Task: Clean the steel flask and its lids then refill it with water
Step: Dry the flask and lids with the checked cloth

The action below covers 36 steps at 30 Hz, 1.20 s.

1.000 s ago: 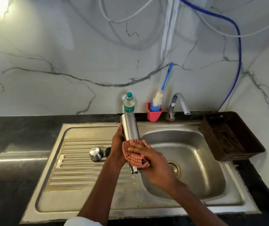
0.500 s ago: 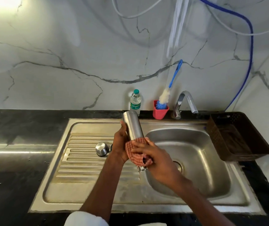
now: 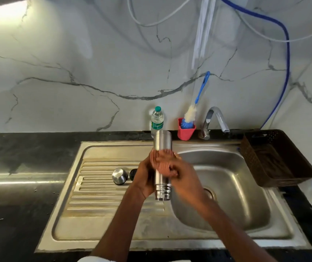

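Head view shows the left hand [image 3: 144,178] gripping the steel flask [image 3: 163,148] while the right hand [image 3: 184,176] clutches a cloth [image 3: 161,161] around it, lids [image 3: 120,175] at nine o'clock.

L hand [image 3: 143,178] grips flask [image 3: 163,161] upside down over sink [image 3: 227,214]. R hand [image 3: 181,176] holds cloth [image 3: 162,161] round it. Steel lid [image 3: 120,175] & black cap [image 3: 133,174] on drainboard.

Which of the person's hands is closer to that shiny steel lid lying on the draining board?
The left. The left hand grips the flask just right of the steel lid. The right hand, wrapping a cloth round the flask, is farther right, over the basin side.
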Tool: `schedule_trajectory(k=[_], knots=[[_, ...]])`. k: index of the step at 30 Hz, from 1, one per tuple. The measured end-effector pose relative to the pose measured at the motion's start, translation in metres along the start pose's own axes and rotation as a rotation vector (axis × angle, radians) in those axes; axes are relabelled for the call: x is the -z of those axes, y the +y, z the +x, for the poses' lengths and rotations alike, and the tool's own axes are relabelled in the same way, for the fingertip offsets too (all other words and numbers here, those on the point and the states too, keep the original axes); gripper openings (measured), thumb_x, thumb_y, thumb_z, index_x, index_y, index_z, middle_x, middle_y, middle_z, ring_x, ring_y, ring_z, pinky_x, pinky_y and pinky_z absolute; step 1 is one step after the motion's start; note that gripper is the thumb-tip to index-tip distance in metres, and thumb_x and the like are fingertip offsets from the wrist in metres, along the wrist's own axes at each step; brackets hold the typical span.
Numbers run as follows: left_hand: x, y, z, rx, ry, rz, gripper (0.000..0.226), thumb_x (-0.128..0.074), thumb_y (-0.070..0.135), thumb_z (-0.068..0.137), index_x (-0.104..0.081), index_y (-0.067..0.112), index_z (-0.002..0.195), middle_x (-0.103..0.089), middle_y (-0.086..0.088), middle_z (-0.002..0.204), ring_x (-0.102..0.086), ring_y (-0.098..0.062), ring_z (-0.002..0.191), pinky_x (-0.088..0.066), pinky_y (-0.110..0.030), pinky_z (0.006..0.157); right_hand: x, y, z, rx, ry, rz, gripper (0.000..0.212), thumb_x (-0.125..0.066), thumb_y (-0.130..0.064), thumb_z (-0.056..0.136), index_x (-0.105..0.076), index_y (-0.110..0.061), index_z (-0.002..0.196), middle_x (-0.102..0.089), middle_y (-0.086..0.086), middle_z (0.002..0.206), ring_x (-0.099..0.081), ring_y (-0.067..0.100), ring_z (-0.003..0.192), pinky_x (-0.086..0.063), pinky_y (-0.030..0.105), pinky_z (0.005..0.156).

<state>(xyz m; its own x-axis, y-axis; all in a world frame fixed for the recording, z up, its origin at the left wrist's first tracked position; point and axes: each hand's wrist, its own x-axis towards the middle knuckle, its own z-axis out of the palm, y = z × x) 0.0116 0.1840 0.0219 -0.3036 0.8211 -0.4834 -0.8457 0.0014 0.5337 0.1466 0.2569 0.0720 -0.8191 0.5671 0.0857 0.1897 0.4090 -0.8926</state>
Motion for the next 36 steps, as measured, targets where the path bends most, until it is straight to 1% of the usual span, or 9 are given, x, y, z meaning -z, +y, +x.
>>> schedule_trajectory(k=[4,6,11,16,21,25,28,32,36], knots=[[0.001,-0.003,-0.002,0.044,-0.035,-0.012,0.067,-0.052,0.052,0.104,-0.061,-0.003,0.140,-0.066,-0.024,0.124,-0.067,-0.036,0.110,-0.049,-0.048,0.105,-0.008,0.001,-0.033,0.087,-0.042,-0.080,0.070,-0.066,0.007,0.087,-0.061,-0.044,0.135,-0.042,-0.025,0.154,-0.032,-0.003,0.144,-0.037,0.014,0.110],[-0.001,-0.006,-0.003,-0.002,0.026,0.024,0.055,-0.051,0.044,0.103,-0.069,-0.001,0.129,-0.071,-0.021,0.115,-0.071,-0.032,0.099,-0.054,-0.043,0.093,-0.005,-0.001,-0.011,0.041,0.005,-0.078,0.068,-0.064,0.007,0.088,-0.061,-0.041,0.137,-0.047,-0.013,0.153,-0.048,0.007,0.136,-0.046,0.006,0.095],[0.002,-0.007,0.002,-0.044,0.066,0.037,0.060,-0.062,0.046,0.098,-0.062,0.002,0.139,-0.070,-0.019,0.111,-0.068,-0.032,0.091,-0.058,-0.042,0.084,0.009,-0.010,0.058,0.034,0.186,-0.187,0.065,-0.059,0.006,0.086,-0.062,-0.035,0.136,-0.060,-0.010,0.143,-0.060,0.016,0.125,-0.047,0.028,0.104],[0.010,-0.003,0.002,-0.038,0.067,0.003,0.058,-0.051,0.053,0.104,-0.073,0.001,0.116,-0.074,-0.020,0.095,-0.074,-0.030,0.073,-0.063,-0.036,0.064,0.003,-0.015,0.036,0.096,0.026,-0.196,0.059,-0.066,0.003,0.086,-0.066,-0.035,0.131,-0.055,-0.009,0.147,-0.056,0.012,0.129,-0.048,0.028,0.106],[0.029,0.005,0.013,-0.022,0.070,-0.097,0.085,-0.056,0.065,0.096,-0.051,-0.001,0.150,-0.066,-0.021,0.118,-0.070,-0.033,0.101,-0.057,-0.044,0.090,-0.016,-0.014,-0.032,0.164,-0.081,-0.132,0.075,-0.067,0.007,0.082,-0.058,-0.044,0.137,-0.046,-0.030,0.149,-0.035,0.003,0.146,-0.033,0.036,0.121],[0.021,-0.001,0.008,-0.042,0.077,-0.042,0.055,-0.050,0.049,0.104,-0.075,0.000,0.110,-0.075,-0.018,0.092,-0.075,-0.027,0.072,-0.062,-0.033,0.064,-0.015,-0.021,0.022,0.086,0.067,-0.130,0.065,-0.064,0.005,0.086,-0.060,-0.034,0.138,-0.058,-0.005,0.145,-0.057,0.014,0.128,-0.049,0.037,0.109],[0.014,-0.002,0.008,-0.074,0.149,-0.027,0.055,-0.053,0.054,0.101,-0.070,0.004,0.116,-0.074,-0.019,0.092,-0.073,-0.029,0.069,-0.063,-0.035,0.064,-0.007,-0.017,0.073,-0.005,0.136,-0.115,0.065,-0.055,0.003,0.088,-0.059,-0.035,0.140,-0.064,-0.005,0.138,-0.061,0.017,0.124,-0.049,0.036,0.106],[0.007,0.008,0.001,-0.103,0.146,-0.083,0.055,-0.049,0.051,0.104,-0.073,0.003,0.111,-0.075,-0.018,0.093,-0.074,-0.027,0.071,-0.063,-0.033,0.064,-0.013,-0.016,0.057,0.064,-0.048,-0.161,0.064,-0.059,0.007,0.087,-0.063,-0.036,0.135,-0.059,-0.006,0.145,-0.057,0.017,0.129,-0.043,0.027,0.109],[0.027,0.015,0.008,-0.131,0.165,-0.153,0.086,-0.054,0.064,0.096,-0.047,-0.002,0.151,-0.064,-0.021,0.107,-0.065,-0.034,0.094,-0.057,-0.043,0.085,-0.023,-0.001,-0.009,0.203,-0.248,-0.113,0.077,-0.049,0.021,0.087,-0.056,-0.030,0.144,-0.040,-0.011,0.160,-0.028,0.005,0.150,-0.023,0.024,0.122]])
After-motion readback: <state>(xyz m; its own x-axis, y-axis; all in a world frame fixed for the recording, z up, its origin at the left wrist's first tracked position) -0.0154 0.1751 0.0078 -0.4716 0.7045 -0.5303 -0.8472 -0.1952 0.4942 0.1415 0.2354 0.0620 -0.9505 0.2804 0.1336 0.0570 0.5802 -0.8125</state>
